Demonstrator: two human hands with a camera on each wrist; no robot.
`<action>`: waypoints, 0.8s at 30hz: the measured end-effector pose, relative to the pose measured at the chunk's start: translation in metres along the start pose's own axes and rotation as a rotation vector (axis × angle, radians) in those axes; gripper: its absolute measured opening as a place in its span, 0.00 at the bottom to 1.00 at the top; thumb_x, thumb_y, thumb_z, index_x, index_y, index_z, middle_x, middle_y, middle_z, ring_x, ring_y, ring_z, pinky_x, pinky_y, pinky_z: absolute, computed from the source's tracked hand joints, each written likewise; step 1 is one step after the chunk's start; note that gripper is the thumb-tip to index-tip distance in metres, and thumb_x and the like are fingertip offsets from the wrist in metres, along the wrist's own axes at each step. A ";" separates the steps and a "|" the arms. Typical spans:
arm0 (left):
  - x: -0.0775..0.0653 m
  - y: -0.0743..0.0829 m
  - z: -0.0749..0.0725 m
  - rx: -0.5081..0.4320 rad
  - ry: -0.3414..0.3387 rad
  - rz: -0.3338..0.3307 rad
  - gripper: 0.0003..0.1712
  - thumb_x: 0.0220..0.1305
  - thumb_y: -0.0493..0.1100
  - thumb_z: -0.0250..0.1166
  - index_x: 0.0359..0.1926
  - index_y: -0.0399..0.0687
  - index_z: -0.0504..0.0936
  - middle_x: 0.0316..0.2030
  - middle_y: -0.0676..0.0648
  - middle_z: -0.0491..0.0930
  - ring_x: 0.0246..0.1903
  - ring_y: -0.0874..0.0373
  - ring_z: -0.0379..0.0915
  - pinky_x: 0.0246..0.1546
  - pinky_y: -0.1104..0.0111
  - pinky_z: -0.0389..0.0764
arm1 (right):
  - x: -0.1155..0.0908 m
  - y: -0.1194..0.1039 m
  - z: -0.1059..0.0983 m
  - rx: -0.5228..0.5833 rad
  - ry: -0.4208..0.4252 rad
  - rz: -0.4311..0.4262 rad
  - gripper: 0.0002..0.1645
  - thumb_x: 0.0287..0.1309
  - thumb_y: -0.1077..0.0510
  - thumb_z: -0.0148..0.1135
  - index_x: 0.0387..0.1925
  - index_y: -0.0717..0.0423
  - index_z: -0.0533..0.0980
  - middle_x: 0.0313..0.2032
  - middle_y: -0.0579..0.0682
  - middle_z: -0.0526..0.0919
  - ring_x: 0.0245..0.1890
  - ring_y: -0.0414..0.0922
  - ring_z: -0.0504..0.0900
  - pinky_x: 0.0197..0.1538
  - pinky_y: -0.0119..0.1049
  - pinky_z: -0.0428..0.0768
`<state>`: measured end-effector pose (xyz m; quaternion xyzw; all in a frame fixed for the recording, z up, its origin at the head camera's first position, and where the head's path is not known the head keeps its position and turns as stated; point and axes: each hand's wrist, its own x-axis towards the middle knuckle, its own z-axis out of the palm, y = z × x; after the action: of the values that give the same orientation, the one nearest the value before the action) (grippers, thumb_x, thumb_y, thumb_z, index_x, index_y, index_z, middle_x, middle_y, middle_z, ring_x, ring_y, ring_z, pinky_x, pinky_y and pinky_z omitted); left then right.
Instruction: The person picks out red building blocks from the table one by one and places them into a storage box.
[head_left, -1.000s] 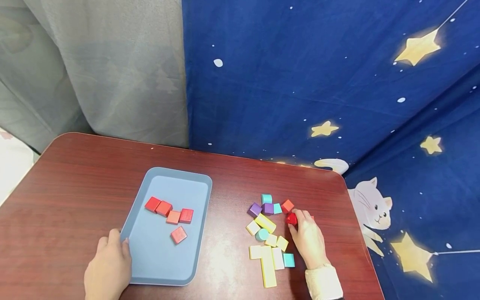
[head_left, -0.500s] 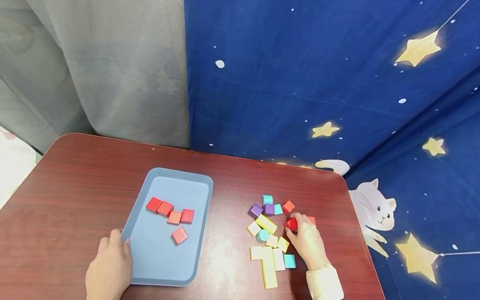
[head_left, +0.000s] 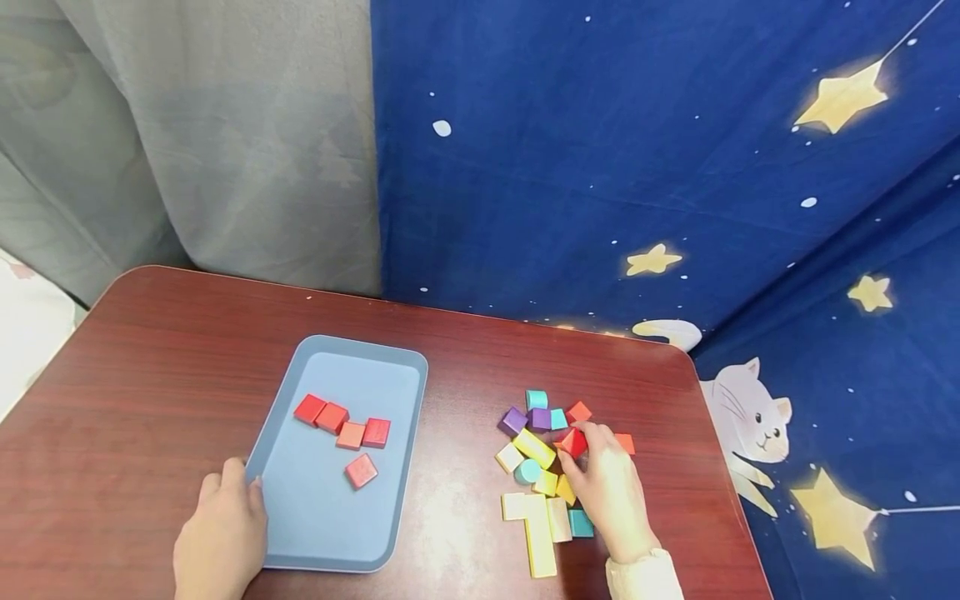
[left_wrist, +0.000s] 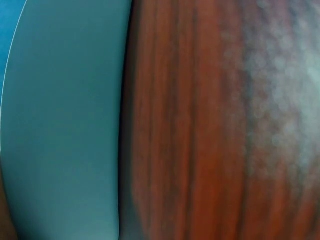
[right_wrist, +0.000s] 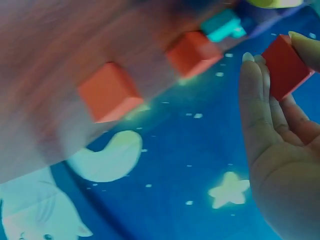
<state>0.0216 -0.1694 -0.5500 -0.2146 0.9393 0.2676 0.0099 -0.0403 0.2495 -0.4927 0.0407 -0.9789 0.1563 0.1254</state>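
My right hand (head_left: 611,492) pinches a red cube block (head_left: 573,442) between thumb and fingers. In the right wrist view the same block (right_wrist: 286,67) stands off the table, the thumb on one side and the fingers on the other. Just behind it lies another red block (head_left: 578,412), and an orange-red block (head_left: 625,443) sits to the right of the fingers. My left hand (head_left: 221,529) grips the left rim of the blue-grey tray (head_left: 330,546), thumb over the edge. Several red blocks (head_left: 362,471) lie in the tray. The left wrist view shows mostly the tray's side wall (left_wrist: 65,120).
Left of my right hand lies a loose group of blocks: purple blocks (head_left: 513,421), a yellow cylinder (head_left: 534,448), a teal cylinder (head_left: 527,472), a long yellow block (head_left: 540,537) and a teal cube (head_left: 581,523). The brown table (head_left: 180,350) ends at curtains behind.
My right hand has lifted the red block off the table and moved slightly left with it, uncovering the orange-red block. The left hand keeps its place at the tray.
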 end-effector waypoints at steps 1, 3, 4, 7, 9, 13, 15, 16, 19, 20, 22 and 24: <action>0.000 0.000 0.000 0.001 -0.003 -0.001 0.17 0.69 0.41 0.49 0.54 0.35 0.64 0.39 0.32 0.68 0.24 0.32 0.71 0.22 0.47 0.68 | 0.000 -0.004 -0.001 0.004 0.001 -0.009 0.26 0.42 0.57 0.76 0.45 0.56 0.77 0.35 0.48 0.78 0.25 0.39 0.73 0.32 0.34 0.77; 0.000 -0.001 0.001 0.001 -0.003 -0.003 0.17 0.69 0.41 0.49 0.54 0.35 0.64 0.39 0.32 0.68 0.25 0.32 0.71 0.23 0.47 0.68 | 0.000 -0.013 -0.003 0.012 0.000 -0.031 0.25 0.42 0.57 0.76 0.45 0.54 0.77 0.34 0.46 0.77 0.24 0.37 0.71 0.30 0.30 0.75; 0.000 -0.001 0.001 0.001 -0.003 -0.003 0.17 0.69 0.41 0.49 0.54 0.35 0.64 0.39 0.32 0.68 0.25 0.32 0.71 0.23 0.47 0.68 | 0.000 -0.017 -0.004 0.015 -0.001 -0.044 0.25 0.42 0.57 0.76 0.45 0.54 0.77 0.34 0.45 0.76 0.24 0.36 0.69 0.29 0.29 0.73; 0.000 -0.001 0.002 -0.002 -0.005 -0.004 0.17 0.69 0.41 0.49 0.54 0.35 0.64 0.39 0.32 0.68 0.25 0.31 0.71 0.22 0.47 0.68 | 0.000 -0.029 -0.003 0.021 0.002 -0.095 0.26 0.41 0.56 0.77 0.45 0.53 0.77 0.34 0.44 0.76 0.25 0.36 0.69 0.29 0.28 0.73; 0.000 -0.001 0.002 -0.003 -0.008 -0.006 0.17 0.69 0.41 0.49 0.54 0.35 0.64 0.39 0.32 0.68 0.25 0.31 0.71 0.23 0.47 0.68 | -0.001 -0.037 -0.001 0.020 0.012 -0.140 0.27 0.41 0.56 0.77 0.45 0.53 0.77 0.34 0.44 0.77 0.26 0.37 0.71 0.31 0.29 0.75; 0.000 -0.001 0.001 -0.003 -0.016 -0.012 0.17 0.69 0.41 0.49 0.54 0.35 0.64 0.39 0.32 0.68 0.24 0.32 0.71 0.22 0.47 0.68 | -0.003 -0.054 0.006 0.049 0.034 -0.229 0.25 0.41 0.55 0.77 0.44 0.53 0.77 0.34 0.44 0.78 0.29 0.38 0.76 0.36 0.32 0.77; 0.000 -0.001 0.001 -0.002 -0.017 -0.012 0.17 0.70 0.41 0.49 0.54 0.35 0.64 0.39 0.32 0.68 0.24 0.32 0.71 0.22 0.47 0.68 | -0.003 -0.064 0.009 0.077 0.033 -0.256 0.24 0.43 0.54 0.77 0.44 0.52 0.77 0.35 0.42 0.78 0.31 0.38 0.76 0.36 0.31 0.77; 0.000 -0.001 0.001 -0.002 -0.016 -0.011 0.17 0.69 0.41 0.49 0.54 0.35 0.64 0.39 0.32 0.68 0.24 0.32 0.71 0.22 0.47 0.68 | -0.004 -0.068 0.011 0.092 0.030 -0.267 0.23 0.43 0.54 0.76 0.43 0.52 0.78 0.35 0.42 0.78 0.30 0.38 0.76 0.36 0.30 0.76; 0.000 -0.001 0.001 -0.003 -0.014 -0.008 0.17 0.69 0.41 0.49 0.54 0.35 0.64 0.38 0.32 0.68 0.24 0.33 0.71 0.22 0.47 0.68 | -0.005 -0.083 0.016 0.133 0.007 -0.287 0.20 0.46 0.54 0.74 0.43 0.49 0.77 0.35 0.40 0.77 0.33 0.35 0.75 0.38 0.27 0.73; 0.000 -0.001 0.001 -0.004 -0.013 -0.007 0.17 0.69 0.41 0.49 0.54 0.35 0.64 0.38 0.32 0.68 0.24 0.33 0.71 0.22 0.47 0.68 | -0.005 -0.088 0.018 0.148 -0.001 -0.289 0.19 0.47 0.54 0.74 0.42 0.48 0.77 0.35 0.39 0.77 0.33 0.35 0.74 0.38 0.26 0.73; 0.000 -0.001 0.001 -0.002 -0.017 -0.010 0.17 0.69 0.41 0.49 0.54 0.35 0.64 0.38 0.32 0.68 0.24 0.33 0.71 0.22 0.48 0.68 | -0.006 -0.098 0.022 0.175 -0.026 -0.295 0.17 0.48 0.54 0.73 0.41 0.46 0.77 0.35 0.37 0.76 0.34 0.34 0.74 0.39 0.25 0.72; 0.001 0.000 0.001 0.000 -0.024 -0.015 0.17 0.69 0.41 0.49 0.54 0.35 0.64 0.39 0.32 0.68 0.24 0.33 0.72 0.22 0.48 0.68 | -0.006 -0.108 0.026 0.190 -0.051 -0.302 0.16 0.49 0.53 0.72 0.41 0.45 0.77 0.35 0.36 0.76 0.35 0.33 0.75 0.39 0.24 0.71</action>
<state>0.0209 -0.1695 -0.5512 -0.2184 0.9374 0.2702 0.0232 -0.0279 0.1388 -0.4864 0.2030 -0.9453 0.2262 0.1183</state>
